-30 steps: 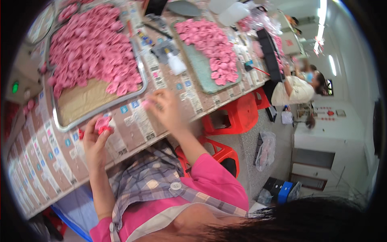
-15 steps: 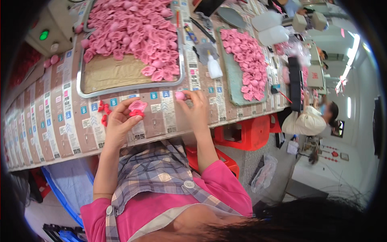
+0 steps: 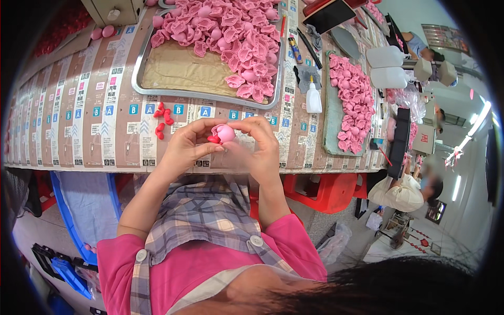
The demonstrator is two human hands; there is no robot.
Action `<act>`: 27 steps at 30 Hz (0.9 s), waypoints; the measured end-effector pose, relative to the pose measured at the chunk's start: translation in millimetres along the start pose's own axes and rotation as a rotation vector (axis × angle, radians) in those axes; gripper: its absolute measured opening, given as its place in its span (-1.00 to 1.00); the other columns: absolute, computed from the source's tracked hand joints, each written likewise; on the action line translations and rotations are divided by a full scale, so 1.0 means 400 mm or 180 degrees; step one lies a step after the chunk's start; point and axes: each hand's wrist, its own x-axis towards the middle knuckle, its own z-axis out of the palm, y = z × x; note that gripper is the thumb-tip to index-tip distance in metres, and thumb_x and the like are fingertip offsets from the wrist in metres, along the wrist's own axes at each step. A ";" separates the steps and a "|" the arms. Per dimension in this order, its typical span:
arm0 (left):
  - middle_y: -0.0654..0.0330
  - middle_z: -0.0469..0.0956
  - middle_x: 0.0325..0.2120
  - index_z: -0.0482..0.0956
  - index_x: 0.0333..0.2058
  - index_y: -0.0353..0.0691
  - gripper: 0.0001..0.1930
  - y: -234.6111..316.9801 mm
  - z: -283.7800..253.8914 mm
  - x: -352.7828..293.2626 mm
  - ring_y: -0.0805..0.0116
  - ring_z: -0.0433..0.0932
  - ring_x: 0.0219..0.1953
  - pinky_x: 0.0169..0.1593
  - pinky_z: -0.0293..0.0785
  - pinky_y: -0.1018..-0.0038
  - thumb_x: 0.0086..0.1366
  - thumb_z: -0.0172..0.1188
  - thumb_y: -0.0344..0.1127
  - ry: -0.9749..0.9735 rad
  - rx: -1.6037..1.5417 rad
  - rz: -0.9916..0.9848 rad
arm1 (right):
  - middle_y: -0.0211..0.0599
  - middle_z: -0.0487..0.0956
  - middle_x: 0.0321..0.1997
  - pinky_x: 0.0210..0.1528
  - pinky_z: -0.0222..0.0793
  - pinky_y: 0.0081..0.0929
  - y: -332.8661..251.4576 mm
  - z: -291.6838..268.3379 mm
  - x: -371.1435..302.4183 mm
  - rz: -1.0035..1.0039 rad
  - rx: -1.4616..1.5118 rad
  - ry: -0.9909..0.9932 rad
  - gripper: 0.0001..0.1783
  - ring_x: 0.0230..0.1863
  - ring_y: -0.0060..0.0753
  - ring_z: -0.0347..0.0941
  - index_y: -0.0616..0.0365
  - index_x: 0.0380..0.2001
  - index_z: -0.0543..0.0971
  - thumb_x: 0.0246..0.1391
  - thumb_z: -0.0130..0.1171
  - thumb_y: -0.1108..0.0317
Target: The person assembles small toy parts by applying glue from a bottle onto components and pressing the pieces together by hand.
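Observation:
Over the front part of the table, my left hand is closed on a small pink plastic shell with a red bow-shaped part on it. My right hand has its fingers closed on a rounded pink plastic piece, which sits against the shell between both hands. Whether the two are joined cannot be seen. Several loose red bow-shaped parts lie on the table beyond my left hand. Farther back, a metal tray lined with brown paper bears a heap of pink shells.
A green board holds more pink pieces at the right. Near it stand a white squeeze bottle and translucent jugs. A red stool and blue bin are below the table edge. Another person sits at far right.
My two hands have come together, the right moving left with the round pink piece onto the shell in the left. The view has shifted, so the table appears higher and farther right.

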 end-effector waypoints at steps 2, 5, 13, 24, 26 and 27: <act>0.20 0.44 -0.21 0.36 -0.09 -0.33 -0.54 -0.001 -0.001 -0.005 0.49 0.43 -0.19 -0.12 0.37 0.57 -0.03 0.22 -0.49 0.0043 0.0148 0.0019 | -0.31 0.43 -0.38 -0.21 0.21 -0.42 -0.001 0.001 0.000 -0.0004 -0.0033 -0.0070 -0.65 -0.25 -0.28 0.33 0.13 -0.39 0.53 -0.37 0.32 0.34; 0.22 0.47 -0.25 0.40 -0.12 -0.31 -0.55 0.004 0.001 -0.004 0.50 0.45 -0.24 -0.16 0.39 0.57 -0.06 0.25 -0.46 0.0114 0.0800 0.0128 | -0.31 0.44 -0.37 -0.21 0.20 -0.42 0.000 0.001 0.000 -0.0063 -0.0049 -0.0081 -0.65 -0.26 -0.28 0.32 0.14 -0.38 0.53 -0.37 0.31 0.34; 0.20 0.47 -0.22 0.42 -0.11 -0.28 -0.53 0.020 0.006 -0.008 0.49 0.45 -0.23 -0.16 0.39 0.56 -0.09 0.27 -0.42 0.0082 0.0900 0.0207 | -0.30 0.42 -0.37 -0.25 0.23 -0.40 0.001 0.003 -0.007 -0.0252 -0.0265 0.0014 -0.65 -0.30 -0.26 0.32 0.12 -0.37 0.53 -0.37 0.30 0.38; 0.16 0.45 -0.16 0.42 -0.10 -0.27 -0.59 0.007 -0.007 -0.014 0.44 0.42 -0.17 -0.07 0.32 0.51 0.01 0.20 -0.41 0.0018 0.1046 0.0537 | -0.29 0.40 -0.27 -0.21 0.24 -0.42 0.024 0.014 -0.015 -0.0061 0.0091 0.0015 -0.53 -0.25 -0.31 0.33 0.14 -0.26 0.49 -0.38 0.32 0.31; 0.16 0.46 -0.22 0.34 -0.03 -0.26 -0.51 0.000 -0.006 -0.019 0.46 0.42 -0.19 -0.10 0.33 0.51 0.02 0.20 -0.40 0.0157 0.0934 0.0728 | -0.28 0.41 -0.24 -0.18 0.24 -0.43 0.041 0.008 -0.007 0.0291 0.0718 -0.0303 -0.51 -0.22 -0.33 0.34 0.15 -0.25 0.49 -0.38 0.33 0.29; 0.16 0.46 -0.22 0.34 -0.03 -0.26 -0.51 0.003 -0.005 -0.018 0.46 0.42 -0.19 -0.10 0.33 0.51 0.02 0.20 -0.40 0.0134 0.0939 0.0726 | -0.29 0.41 -0.22 -0.16 0.23 -0.44 0.050 0.009 -0.003 0.0169 0.0808 -0.0478 -0.51 -0.19 -0.34 0.34 0.16 -0.24 0.49 -0.37 0.33 0.28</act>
